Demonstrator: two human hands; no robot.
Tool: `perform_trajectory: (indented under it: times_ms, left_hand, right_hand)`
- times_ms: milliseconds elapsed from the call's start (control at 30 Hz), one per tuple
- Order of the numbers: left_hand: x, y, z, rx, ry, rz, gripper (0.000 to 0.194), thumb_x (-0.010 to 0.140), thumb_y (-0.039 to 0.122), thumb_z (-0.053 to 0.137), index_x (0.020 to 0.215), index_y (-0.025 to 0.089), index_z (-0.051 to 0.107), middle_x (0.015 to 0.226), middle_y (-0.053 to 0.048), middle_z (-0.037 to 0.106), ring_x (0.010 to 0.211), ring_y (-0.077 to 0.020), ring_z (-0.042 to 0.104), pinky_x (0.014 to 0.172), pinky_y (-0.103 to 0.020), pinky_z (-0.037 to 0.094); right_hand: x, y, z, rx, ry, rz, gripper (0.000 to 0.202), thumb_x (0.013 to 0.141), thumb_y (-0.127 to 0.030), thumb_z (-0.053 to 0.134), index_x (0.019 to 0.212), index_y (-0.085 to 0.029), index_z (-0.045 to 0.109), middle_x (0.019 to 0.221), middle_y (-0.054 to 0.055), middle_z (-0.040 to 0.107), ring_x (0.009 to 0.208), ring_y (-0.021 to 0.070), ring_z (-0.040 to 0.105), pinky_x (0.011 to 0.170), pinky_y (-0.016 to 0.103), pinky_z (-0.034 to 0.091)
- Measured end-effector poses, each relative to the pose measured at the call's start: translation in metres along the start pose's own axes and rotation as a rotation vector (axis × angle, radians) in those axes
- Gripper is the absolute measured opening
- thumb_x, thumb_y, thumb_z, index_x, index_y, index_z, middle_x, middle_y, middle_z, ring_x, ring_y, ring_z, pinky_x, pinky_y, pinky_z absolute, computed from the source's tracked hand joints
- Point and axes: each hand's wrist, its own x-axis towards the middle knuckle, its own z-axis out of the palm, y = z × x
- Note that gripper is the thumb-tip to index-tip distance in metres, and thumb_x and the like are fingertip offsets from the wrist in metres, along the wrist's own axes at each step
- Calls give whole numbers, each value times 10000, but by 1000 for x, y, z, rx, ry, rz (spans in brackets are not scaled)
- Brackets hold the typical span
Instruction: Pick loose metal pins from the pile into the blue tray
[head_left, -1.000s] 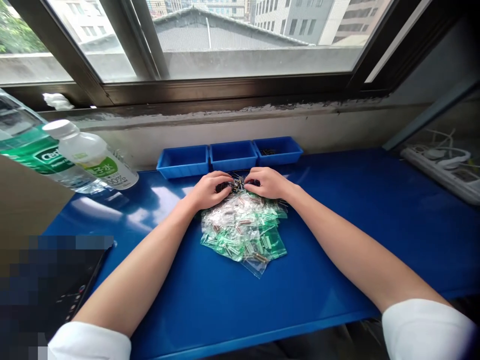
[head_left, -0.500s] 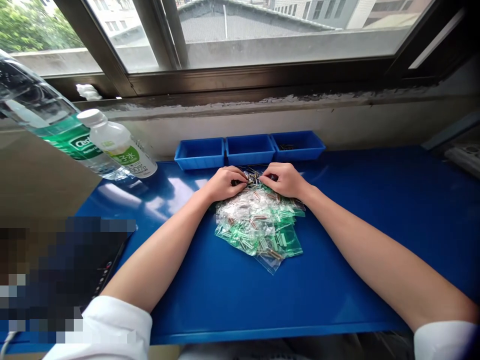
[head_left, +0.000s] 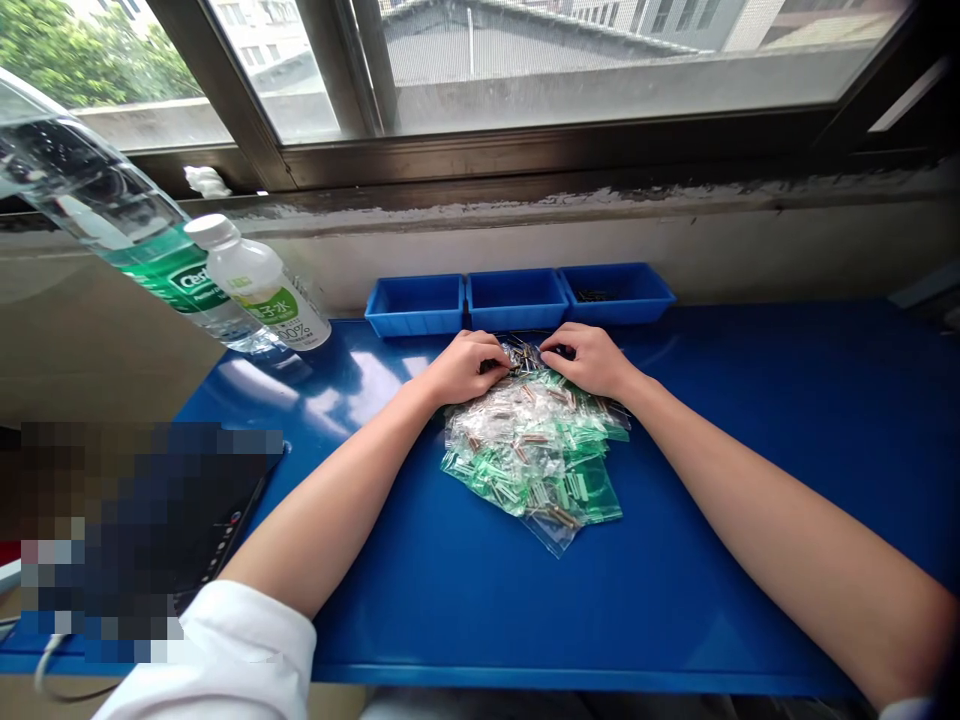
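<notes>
Small loose metal pins lie in a heap at the far end of a pile of clear and green plastic bags. The bags hold small metal and pale rod-like pieces. At the heap's left edge is my left hand, its thumb and fingers closed in a pinch at the pins. Across from it, on the right side, my right hand has thumb and forefinger curled together, tips beside the heap. Anything between the fingertips of either hand is too small to make out.
Three blue bins stand in a row behind the heap; dark pins lie in the right one. Left on the blue table are a large water bottle, a white-capped bottle and a dark, partly pixelated device. A window is behind.
The view has shifted, so everything appears slightly farther right. My right fingertips have drawn a little away from the pins, widening the gap between my hands. My left hand stays at the heap.
</notes>
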Motion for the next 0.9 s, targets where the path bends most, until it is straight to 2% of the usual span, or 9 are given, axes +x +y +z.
perform_trajectory:
  times_ms: [200, 500, 700, 900]
  left_hand:
    - [-1, 3, -1, 23, -21, -50, 138, 839, 224, 566, 870, 206, 699, 921, -30, 692, 909, -180, 622, 886, -357, 369]
    - [-1, 6, -2, 53, -55, -57, 188, 841, 200, 523, 943, 206, 682, 924, -33, 698, 922, -180, 610, 870, -350, 341]
    - [-1, 4, -1, 35, -9, -53, 163, 825, 186, 559, 923, 214, 685, 890, -18, 688, 888, -165, 615, 857, -352, 322]
    - [-2, 4, 1, -21, 89, -113, 132, 833, 209, 588, 926, 210, 681, 929, -22, 718, 892, -171, 635, 901, -359, 354]
  right_hand:
    - [0, -6, -1, 44, -25, 5, 197, 833, -307, 571, 852, -185, 724, 868, 58, 682, 772, 195, 627, 682, 315, 494]
    - [0, -10, -3, 46, -29, -9, 187, 837, -281, 566, 839, -176, 721, 853, 58, 683, 765, 189, 624, 717, 309, 485]
    - [0, -11, -3, 82, -41, -37, 181, 837, -275, 567, 842, -175, 718, 841, 55, 693, 754, 181, 627, 702, 295, 480]
    - [0, -18, -6, 169, -24, -41, 172, 823, -276, 578, 861, -176, 713, 824, 48, 695, 705, 164, 615, 647, 277, 473]
